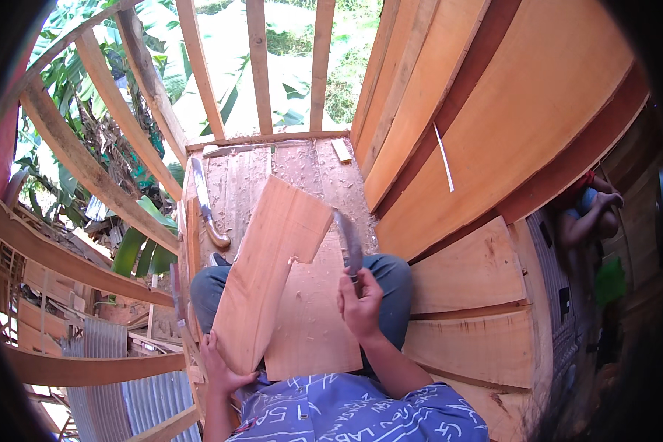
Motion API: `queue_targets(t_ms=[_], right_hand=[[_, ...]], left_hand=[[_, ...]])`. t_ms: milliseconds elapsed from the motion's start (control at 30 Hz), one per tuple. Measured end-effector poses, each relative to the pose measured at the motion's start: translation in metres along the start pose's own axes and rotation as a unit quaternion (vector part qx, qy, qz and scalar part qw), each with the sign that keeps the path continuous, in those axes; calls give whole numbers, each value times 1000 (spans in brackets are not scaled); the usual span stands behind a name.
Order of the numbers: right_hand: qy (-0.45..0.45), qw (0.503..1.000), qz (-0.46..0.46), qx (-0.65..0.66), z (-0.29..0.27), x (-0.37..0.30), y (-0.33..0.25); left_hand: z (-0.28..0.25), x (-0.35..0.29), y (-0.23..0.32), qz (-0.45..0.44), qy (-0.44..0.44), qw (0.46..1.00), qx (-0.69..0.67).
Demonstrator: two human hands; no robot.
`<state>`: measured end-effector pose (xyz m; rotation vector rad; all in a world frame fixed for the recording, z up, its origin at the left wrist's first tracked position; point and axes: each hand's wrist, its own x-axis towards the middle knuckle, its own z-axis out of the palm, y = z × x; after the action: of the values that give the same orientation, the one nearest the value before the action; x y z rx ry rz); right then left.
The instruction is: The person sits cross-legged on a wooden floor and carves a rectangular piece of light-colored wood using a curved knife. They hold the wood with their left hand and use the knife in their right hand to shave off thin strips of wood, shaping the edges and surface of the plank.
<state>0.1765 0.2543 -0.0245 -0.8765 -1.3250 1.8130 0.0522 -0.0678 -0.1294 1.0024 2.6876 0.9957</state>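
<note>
An L-shaped wooden board (pixel 258 258) stands tilted across my lap, with a rough notch cut into its right side. My left hand (pixel 222 368) grips the board's lower left end, thumb over the near edge. In my right hand (pixel 361 302) is a knife (pixel 350 239) with a broad dark blade, fingers wrapped round its handle. The blade points up and away, just right of the board's far corner. Beneath the L-shaped piece, a second flat board (pixel 313 324) lies between my legs, with small shavings on it.
A machete (pixel 205 202) lies on the plank floor (pixel 302 166) at the left, among scattered shavings. A small wood offcut (pixel 341 151) sits near the far edge. Slatted railings (pixel 259 66) stand ahead and left; a plank wall (pixel 493 125) rises at right. Another person (pixel 589 214) is at far right.
</note>
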Motion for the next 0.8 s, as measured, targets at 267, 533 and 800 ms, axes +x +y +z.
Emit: queue_targets(t_ms=[267, 533, 800], right_hand=[[-407, 863, -86, -285, -22, -10, 37], [-143, 975, -70, -152, 3, -16, 35], [-96, 921, -235, -295, 6, -18, 26]], left_hand=[[4, 6, 5, 26, 7, 999, -18], [1, 6, 6, 14, 5, 1000, -8], [3, 2, 2, 6, 1, 1000, -13]])
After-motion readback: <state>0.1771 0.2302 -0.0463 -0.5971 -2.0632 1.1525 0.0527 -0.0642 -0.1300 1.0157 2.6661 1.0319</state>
